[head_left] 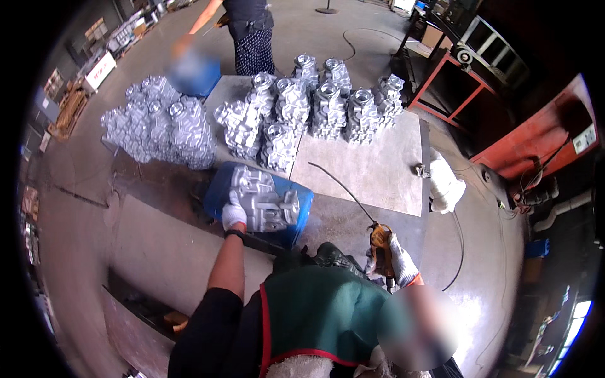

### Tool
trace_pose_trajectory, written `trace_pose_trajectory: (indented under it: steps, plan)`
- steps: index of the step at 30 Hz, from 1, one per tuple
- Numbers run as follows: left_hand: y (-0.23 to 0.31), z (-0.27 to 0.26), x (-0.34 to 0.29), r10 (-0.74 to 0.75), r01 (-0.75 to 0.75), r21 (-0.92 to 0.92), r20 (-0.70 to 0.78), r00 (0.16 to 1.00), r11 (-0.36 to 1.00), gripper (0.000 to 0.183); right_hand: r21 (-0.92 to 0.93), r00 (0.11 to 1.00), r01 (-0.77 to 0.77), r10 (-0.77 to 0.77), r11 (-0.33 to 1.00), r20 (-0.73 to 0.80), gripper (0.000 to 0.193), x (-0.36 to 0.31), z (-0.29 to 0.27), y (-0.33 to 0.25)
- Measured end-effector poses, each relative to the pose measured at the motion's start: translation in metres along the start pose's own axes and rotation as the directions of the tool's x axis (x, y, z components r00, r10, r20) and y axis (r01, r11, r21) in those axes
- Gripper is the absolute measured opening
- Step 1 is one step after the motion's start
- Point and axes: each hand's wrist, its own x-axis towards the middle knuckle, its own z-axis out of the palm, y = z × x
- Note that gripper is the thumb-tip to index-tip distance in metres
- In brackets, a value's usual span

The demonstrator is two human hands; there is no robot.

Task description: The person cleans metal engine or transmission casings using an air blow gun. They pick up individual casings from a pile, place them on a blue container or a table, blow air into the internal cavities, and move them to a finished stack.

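My gloved left hand [234,213] grips the left edge of a silver metal casting [261,203], its thumb pointing away from me. The casting lies on its side over a blue bin or pad [304,217] at the table's near edge. On the right, my gloved right hand [402,259] is wrapped around a yellow air blow gun [380,242]. Its long thin bent nozzle reaches up and left over the table, ending apart from the casting. What lies under the casting is hidden.
Several upright silver castings [292,104] stand across the table [359,176], with more clustered at the left [189,132]. Another person [252,38] stands beyond, by a blue container [205,82]. At right are a white sack [445,183], a red metal frame [450,94] and a hose [462,246].
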Motion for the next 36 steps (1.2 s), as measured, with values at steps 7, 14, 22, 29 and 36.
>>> trace_pose_trajectory:
  steps: [7, 14, 22, 29, 36]
  plan:
    - [-0.017, 0.051, 0.013, 0.237, -0.253, 0.153, 0.113, 0.965, 0.955, 0.07, -0.469, 0.982, 0.142, -0.184, 0.872, -0.045, 0.053, -0.006, 0.041, 0.006]
    - [-0.013, -0.037, -0.022, 0.319, -0.25, -0.216, 0.397, 0.86, 0.944, 0.075, -0.888, 0.977, -0.14, -0.084, 0.437, -0.196, 0.059, -0.062, 0.036, -0.025]
    - [-0.077, 0.002, -0.019, 0.42, -0.188, -0.406, 0.618, 0.665, 0.894, 0.059, -0.983, 0.952, -0.172, -0.246, 0.06, -0.181, 0.051, -0.038, 0.047, -0.008]
    - [-0.07, 0.019, -0.015, 0.349, -0.009, -0.583, 0.473, 0.809, 0.812, 0.042, -0.982, 0.954, -0.13, -0.254, 0.135, -0.161, 0.054, -0.026, 0.029, 0.004]
    - [0.089, 0.018, 0.006, 0.623, -0.774, 0.4, 0.46, 0.633, 0.491, 0.027, -0.665, 0.957, 0.003, -0.196, 0.747, -0.216, 0.062, 0.01, -0.004, 0.007]
